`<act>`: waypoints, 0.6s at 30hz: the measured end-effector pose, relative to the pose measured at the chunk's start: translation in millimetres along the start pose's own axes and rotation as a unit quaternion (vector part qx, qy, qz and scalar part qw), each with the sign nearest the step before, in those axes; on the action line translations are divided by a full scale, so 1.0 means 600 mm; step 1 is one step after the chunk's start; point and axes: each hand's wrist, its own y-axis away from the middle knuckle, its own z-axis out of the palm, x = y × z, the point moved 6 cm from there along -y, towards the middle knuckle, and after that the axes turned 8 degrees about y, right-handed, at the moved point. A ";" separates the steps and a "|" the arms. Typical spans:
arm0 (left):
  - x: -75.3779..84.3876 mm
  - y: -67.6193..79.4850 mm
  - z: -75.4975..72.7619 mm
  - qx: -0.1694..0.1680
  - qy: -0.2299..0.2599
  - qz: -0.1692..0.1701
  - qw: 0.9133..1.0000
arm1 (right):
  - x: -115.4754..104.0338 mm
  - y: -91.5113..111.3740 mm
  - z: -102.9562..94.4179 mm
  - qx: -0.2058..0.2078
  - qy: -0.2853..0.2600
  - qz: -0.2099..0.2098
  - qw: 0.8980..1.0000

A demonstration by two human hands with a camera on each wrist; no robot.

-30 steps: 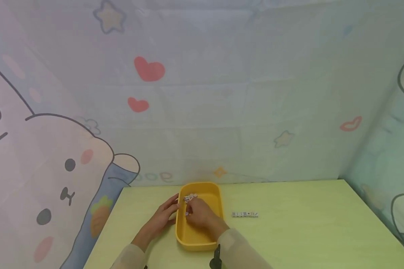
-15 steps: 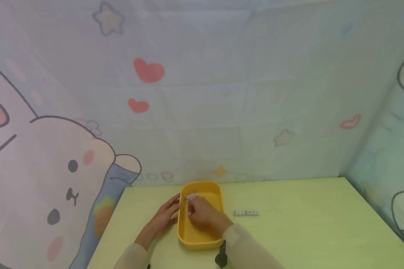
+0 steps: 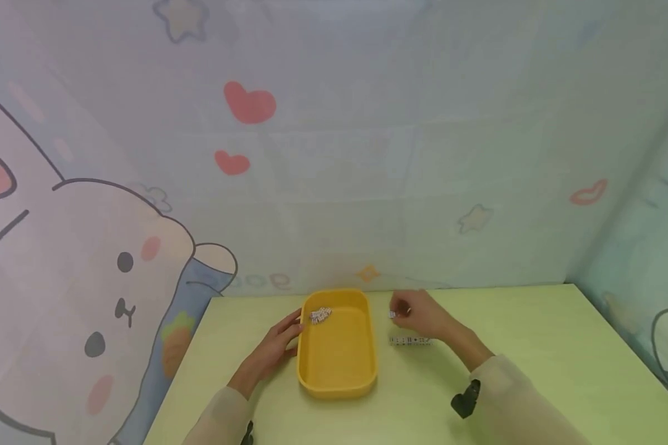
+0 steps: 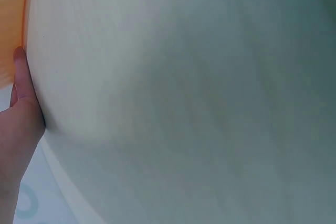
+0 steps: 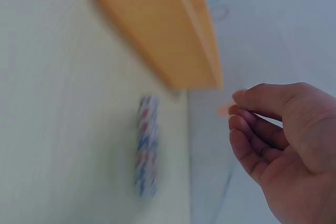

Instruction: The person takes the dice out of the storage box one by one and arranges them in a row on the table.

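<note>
My right hand [image 3: 423, 314] is raised over the table, right of the yellow tray [image 3: 338, 386]. Between thumb and fingertips it pinches a small white die [image 3: 392, 314]. In the right wrist view the thumb meets the curled fingers of the right hand [image 5: 289, 140], and the die is hidden there. Just below that hand in the head view lies a straight row of several white dice [image 3: 411, 341], blurred in the right wrist view. My left hand [image 3: 273, 352] rests with extended fingers against the tray's left side. A cluster of dice [image 3: 320, 315] lies in the tray's far left corner.
The pale green table [image 3: 534, 358] runs back to a printed cloth backdrop [image 3: 334, 185], with another cloth side at the right. The tray's raised wall stands between the loose dice and the row.
My right hand has lifted out of the tray and moved right with a die, to above the row. My left hand stays at the tray's left side. The head view has shifted slightly.
</note>
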 end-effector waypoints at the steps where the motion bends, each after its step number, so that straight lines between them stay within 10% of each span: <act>1: -0.001 0.000 0.000 -0.002 0.001 0.001 1.000 | 0.017 0.015 -0.006 0.006 0.000 0.009 1.000; 9: -0.001 0.003 0.002 -0.022 0.005 0.001 1.000 | 0.116 0.109 -0.008 0.015 0.020 0.065 0.998; 18: 0.004 0.002 0.001 -0.018 0.010 0.003 1.000 | 0.146 0.134 0.014 0.003 0.004 0.079 0.997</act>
